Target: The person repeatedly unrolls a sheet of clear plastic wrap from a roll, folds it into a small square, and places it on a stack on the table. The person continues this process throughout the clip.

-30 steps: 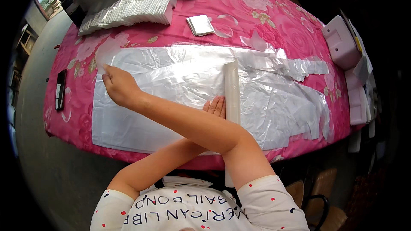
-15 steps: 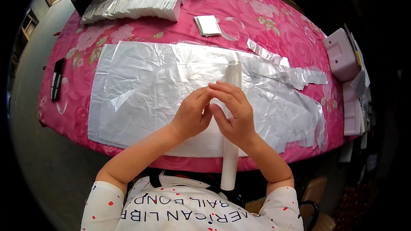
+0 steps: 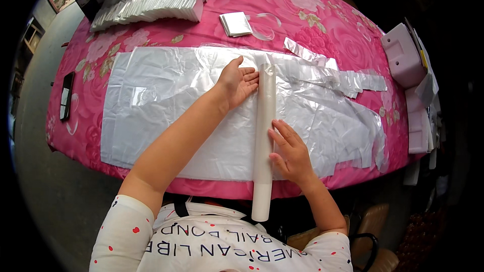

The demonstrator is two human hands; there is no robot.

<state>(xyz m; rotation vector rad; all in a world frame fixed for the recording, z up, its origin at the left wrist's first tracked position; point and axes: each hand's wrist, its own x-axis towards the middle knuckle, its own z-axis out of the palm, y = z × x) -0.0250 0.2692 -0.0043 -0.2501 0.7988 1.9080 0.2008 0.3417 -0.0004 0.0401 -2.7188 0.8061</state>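
Observation:
A long whitish tube [image 3: 263,156], like a roll, lies lengthwise across layered clear plastic sheets [image 3: 171,121]. Its near end juts past the table edge toward me. My left hand [image 3: 239,84] is at the far left side of the tube, palm turned toward it, fingers stretched with the tips at its edge. On the right side, lower down, my right hand [image 3: 289,154] has its fingers spread, the fingertips touching or almost touching the tube. Neither hand grips anything. Crinkled plastic strips [image 3: 348,81] lie to the right of the tube's far end.
The table has a pink flowered cloth [image 3: 282,0]. Stacks of folded white packets [image 3: 156,2] stand at the far left, with a small folded stack [image 3: 235,23] nearby. A black phone [image 3: 66,95] lies at the left edge; pale pink bins [image 3: 403,60] stand at the right.
My hands have parted from where they met over the tube. The left moved up to its far left side, the right down along its right side. The tube shifted slightly left.

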